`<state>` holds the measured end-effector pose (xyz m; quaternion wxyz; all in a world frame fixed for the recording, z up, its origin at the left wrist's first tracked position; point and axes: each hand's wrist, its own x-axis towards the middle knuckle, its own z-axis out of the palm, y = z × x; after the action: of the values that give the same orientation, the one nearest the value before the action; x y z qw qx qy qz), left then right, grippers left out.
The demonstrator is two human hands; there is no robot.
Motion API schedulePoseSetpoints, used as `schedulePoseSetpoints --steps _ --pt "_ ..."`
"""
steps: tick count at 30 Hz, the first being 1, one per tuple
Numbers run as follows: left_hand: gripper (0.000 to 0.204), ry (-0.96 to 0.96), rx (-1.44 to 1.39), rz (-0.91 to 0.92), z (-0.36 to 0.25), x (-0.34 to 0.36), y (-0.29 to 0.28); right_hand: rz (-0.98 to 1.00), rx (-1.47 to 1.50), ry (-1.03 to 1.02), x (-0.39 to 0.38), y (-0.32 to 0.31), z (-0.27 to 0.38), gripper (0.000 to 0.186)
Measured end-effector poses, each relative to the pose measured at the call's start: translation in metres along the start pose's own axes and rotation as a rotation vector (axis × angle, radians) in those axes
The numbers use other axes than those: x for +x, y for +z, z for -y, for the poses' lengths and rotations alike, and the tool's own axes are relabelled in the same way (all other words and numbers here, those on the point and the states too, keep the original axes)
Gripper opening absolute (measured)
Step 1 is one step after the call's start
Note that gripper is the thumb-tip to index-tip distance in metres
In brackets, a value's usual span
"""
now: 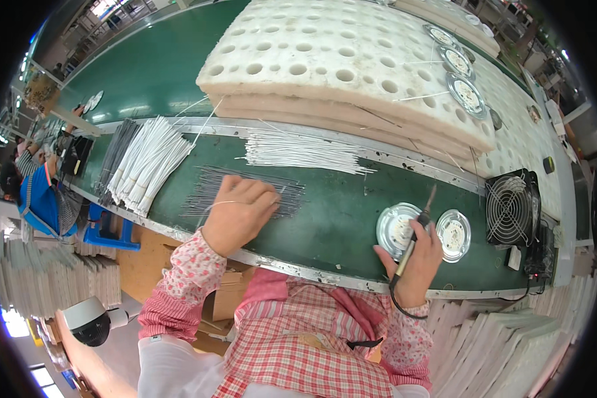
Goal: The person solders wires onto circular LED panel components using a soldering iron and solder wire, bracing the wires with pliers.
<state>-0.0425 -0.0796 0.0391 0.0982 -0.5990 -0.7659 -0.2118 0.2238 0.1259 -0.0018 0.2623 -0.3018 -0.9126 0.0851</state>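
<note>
My left hand (240, 213) is at a loose row of thin grey wires (199, 199), its fingers curled and a pale thin strand across it; what the fingertips hold is hidden. My right hand (414, 264) grips a soldering iron (419, 232) with a cream handle and black cord, tip pointing up. It is over two round silver discs with white centres, one (390, 222) partly behind it and one (454, 237) to its right. Loose white wires (298, 152) lie beyond my left hand; bundled white wires (146, 162) and darker grey wires (116, 159) lie to the left.
A holed foam slab (325, 53) bearing silver discs (465, 95) stands behind the green bench (331, 239). A black fan (511, 205) is at right. At left are a co-worker in blue (43, 202), a blue stool (106, 239) and stacked boards (53, 278). A camera-like device (89, 322) is lower left.
</note>
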Motion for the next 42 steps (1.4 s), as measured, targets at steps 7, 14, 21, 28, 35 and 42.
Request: schedulePoseSetpoints --steps 7,14,21,28,35,42 --pt "0.014 0.016 -0.013 0.164 0.031 -0.018 0.01 0.212 0.179 -0.051 -0.006 -0.004 -0.005 0.082" --pt "0.018 -0.183 -0.303 -0.046 0.037 -0.021 0.01 0.195 0.251 -0.203 0.002 0.006 -0.011 0.068" --pt "0.022 -0.398 -0.28 -0.375 0.021 0.009 -0.001 0.033 0.405 0.087 0.007 -0.01 0.01 0.042" --pt "0.016 -0.058 -0.5 -0.195 -0.068 0.044 0.051 0.052 0.905 0.66 0.004 -0.005 0.02 0.037" --pt "0.013 -0.043 -0.668 -0.136 -0.104 0.047 0.089 0.085 0.802 0.639 -0.001 -0.004 0.025 0.041" --pt "0.015 -0.02 -0.606 -0.109 -0.104 0.049 0.082 0.072 0.77 0.56 -0.002 -0.005 0.024 0.04"
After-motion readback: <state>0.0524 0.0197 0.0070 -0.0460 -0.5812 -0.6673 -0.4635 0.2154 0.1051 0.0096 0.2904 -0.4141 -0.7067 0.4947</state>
